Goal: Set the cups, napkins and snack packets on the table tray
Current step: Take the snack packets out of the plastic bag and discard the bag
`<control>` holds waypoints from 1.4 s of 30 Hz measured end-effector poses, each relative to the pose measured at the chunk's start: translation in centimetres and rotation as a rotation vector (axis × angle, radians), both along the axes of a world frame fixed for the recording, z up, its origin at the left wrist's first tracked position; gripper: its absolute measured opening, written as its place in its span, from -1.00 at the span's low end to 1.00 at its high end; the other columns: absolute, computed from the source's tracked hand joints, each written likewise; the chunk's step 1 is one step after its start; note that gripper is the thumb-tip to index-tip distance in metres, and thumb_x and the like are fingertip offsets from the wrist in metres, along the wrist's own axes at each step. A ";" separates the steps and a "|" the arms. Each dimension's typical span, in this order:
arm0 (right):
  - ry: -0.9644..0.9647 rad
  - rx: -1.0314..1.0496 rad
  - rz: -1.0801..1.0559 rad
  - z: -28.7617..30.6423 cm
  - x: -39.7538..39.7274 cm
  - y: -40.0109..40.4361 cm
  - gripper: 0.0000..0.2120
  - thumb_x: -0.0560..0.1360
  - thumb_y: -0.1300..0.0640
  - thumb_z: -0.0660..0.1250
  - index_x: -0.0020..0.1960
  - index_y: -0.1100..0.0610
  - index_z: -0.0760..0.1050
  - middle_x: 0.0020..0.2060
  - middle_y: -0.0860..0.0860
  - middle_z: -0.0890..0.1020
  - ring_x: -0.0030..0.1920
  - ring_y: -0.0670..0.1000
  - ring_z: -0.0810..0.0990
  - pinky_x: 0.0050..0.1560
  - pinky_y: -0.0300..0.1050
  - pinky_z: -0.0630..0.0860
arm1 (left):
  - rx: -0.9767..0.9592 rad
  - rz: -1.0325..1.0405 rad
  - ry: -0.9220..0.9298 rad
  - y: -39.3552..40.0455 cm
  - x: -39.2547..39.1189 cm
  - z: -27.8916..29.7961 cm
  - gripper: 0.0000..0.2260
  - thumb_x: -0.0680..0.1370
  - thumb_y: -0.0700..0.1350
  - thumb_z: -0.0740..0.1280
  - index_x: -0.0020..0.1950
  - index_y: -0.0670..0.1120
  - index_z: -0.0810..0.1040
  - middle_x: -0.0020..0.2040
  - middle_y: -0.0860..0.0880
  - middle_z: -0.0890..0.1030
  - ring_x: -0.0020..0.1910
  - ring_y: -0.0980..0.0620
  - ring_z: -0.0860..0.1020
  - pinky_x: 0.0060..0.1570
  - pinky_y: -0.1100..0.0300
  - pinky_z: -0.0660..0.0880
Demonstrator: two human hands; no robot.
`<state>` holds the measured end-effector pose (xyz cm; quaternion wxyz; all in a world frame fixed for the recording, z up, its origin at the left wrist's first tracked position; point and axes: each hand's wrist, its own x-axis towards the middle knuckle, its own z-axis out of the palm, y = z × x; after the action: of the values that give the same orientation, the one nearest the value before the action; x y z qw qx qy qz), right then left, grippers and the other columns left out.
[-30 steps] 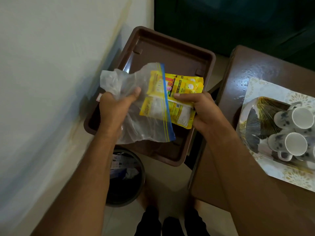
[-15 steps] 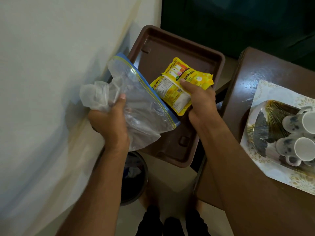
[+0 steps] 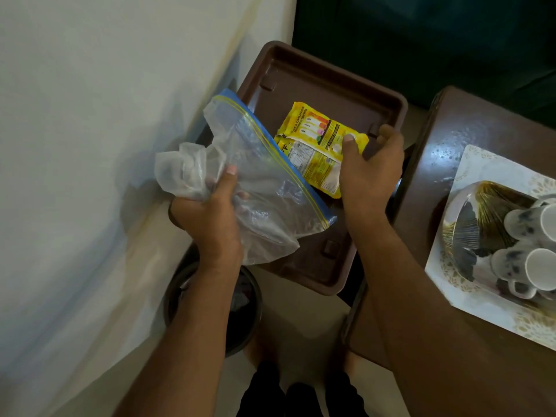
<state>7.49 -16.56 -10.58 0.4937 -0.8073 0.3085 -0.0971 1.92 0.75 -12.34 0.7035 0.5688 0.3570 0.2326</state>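
My right hand (image 3: pixel 368 173) grips the yellow snack packets (image 3: pixel 319 142) by their right edge, holding them low over the brown plastic tray (image 3: pixel 331 82). My left hand (image 3: pixel 210 218) clutches a clear zip bag (image 3: pixel 258 182) with a blue and yellow seal, to the left of the packets and over the tray's left edge. The bag looks empty. White cups (image 3: pixel 532 254) with dark spots lie on a gold-patterned tray (image 3: pixel 469 233) at the far right.
A white wall (image 3: pixel 105 115) runs close along the left. A dark wooden table (image 3: pixel 451 139) on the right carries a white patterned mat (image 3: pixel 481 308) under the cup tray. A round black bin (image 3: pixel 240 311) stands on the floor below my left arm.
The packets have come out of the zip bag and moved right and down towards the brown tray. My left hand has pulled the bag away to the left.
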 end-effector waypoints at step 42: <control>0.009 0.345 -0.012 1.0 -4.5 -4.8 -0.36 0.43 0.23 0.55 0.42 0.15 0.35 0.09 0.01 0.65 -0.09 -0.18 0.71 -0.10 -0.15 0.68 | -0.537 -0.457 -0.003 1.9 -1.9 2.8 -0.59 0.71 0.16 0.13 0.11 0.09 0.76 0.19 -0.03 0.74 0.26 -0.11 0.68 0.30 -0.17 0.57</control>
<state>2.98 -21.38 -9.60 0.6229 -0.7091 0.3278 -0.0421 0.04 2.61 -9.50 0.8625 0.4282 0.2679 -0.0320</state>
